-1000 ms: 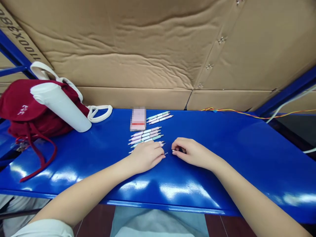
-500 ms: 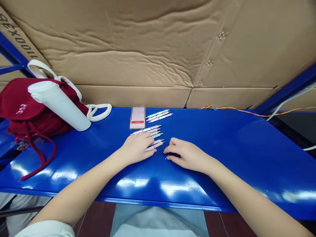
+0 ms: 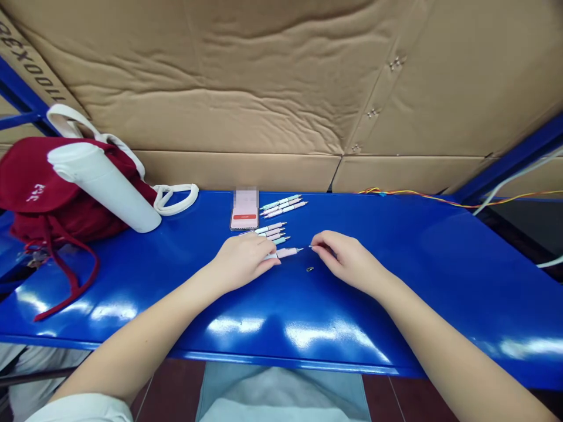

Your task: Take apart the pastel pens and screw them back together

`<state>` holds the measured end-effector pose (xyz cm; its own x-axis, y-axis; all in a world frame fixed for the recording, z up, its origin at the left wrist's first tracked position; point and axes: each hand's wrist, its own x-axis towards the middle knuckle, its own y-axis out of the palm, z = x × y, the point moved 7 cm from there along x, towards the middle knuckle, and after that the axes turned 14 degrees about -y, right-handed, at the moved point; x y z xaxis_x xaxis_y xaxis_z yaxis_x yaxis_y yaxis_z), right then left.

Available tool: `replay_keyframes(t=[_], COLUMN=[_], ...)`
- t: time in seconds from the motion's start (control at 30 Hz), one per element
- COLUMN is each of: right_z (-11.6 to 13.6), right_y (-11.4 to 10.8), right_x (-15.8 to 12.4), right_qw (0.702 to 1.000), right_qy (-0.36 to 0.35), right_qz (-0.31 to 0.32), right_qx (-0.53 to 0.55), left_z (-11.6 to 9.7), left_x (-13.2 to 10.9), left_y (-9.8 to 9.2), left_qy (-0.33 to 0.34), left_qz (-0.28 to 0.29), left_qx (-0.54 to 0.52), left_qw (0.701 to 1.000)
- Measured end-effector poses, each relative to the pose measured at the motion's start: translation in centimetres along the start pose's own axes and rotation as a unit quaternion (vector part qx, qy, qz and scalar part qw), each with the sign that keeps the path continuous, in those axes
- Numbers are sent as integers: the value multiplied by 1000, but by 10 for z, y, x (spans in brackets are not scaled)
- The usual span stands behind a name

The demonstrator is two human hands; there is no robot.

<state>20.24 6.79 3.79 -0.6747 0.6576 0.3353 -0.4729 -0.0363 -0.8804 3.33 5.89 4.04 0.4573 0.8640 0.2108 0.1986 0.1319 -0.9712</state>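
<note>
My left hand [image 3: 244,261] is closed around a pink-and-white pen [image 3: 288,252], whose tip points right. Its rear part is hidden by my fingers. Across a small gap, my right hand [image 3: 343,255] pinches a tiny pale piece [image 3: 311,246] between thumb and forefinger, too small to name. On the table just below that hand lies a small dark, shiny piece [image 3: 309,269]. Several pens [image 3: 276,232] in white, pink and mint lie side by side beyond my left fingers, partly covered by them.
A second group of pens [image 3: 284,206] lies farther back, beside a phone [image 3: 244,218] with a lit screen. At left, a white bottle [image 3: 108,187] leans on a red bag [image 3: 35,176]. Cardboard [image 3: 246,123] walls the back of the blue table [image 3: 417,252]; thin wires [image 3: 422,198] run along its rear right.
The pink-and-white pen now sticks out farther right from my left hand. My right hand has moved slightly right and up, its fingers closing into a pinch; the shiny piece lies free of it.
</note>
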Motion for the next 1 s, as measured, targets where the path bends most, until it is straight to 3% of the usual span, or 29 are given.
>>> replay_keyframes(t=[0.23, 1.0], right_z=[8, 16], right_y=[4, 11], right_x=[3, 3], right_qw=[999, 998], right_qy=[-34, -38], right_qz=[-6, 25], right_qx=[-10, 50], left_z=[-4, -6], left_x=[-2, -4], left_y=[-1, 3], left_qy=[32, 59], left_qz=[-23, -13], left_qx=[6, -10], left_qw=[999, 998])
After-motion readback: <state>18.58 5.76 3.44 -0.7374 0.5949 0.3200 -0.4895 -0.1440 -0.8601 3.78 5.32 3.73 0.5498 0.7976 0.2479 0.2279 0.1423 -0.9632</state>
